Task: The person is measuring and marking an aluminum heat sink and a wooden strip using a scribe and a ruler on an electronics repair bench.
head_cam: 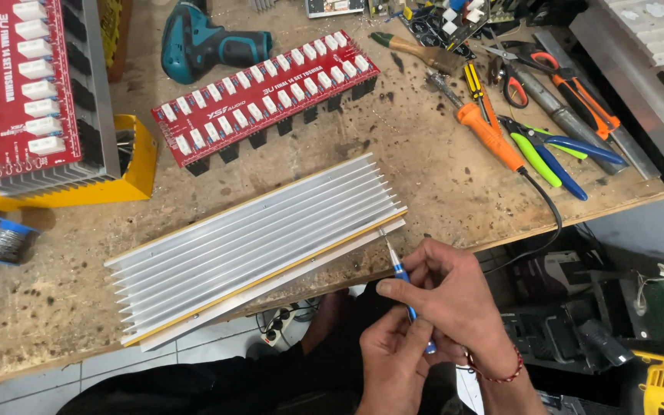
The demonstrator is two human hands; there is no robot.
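Both hands (424, 323) hold pen (403, 277) at heatsink (259, 246) edge.

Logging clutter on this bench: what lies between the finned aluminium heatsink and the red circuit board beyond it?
In the head view, only bare, speckled wooden benchtop separates the heatsink from the red circuit board.

We hold both our bare hands close together low in the view, just off the near edge of the bench, the right hand (455, 296) above and partly over the left hand (393, 361). Our right fingers (416, 277) are curled inward with the forefinger stretched out leftward, knuckles up, and a thin red beaded band circles that wrist. Our left hand sits beneath with its fingers bent upward and closed toward the right palm, the two hands touching, both forearms running down out of view.
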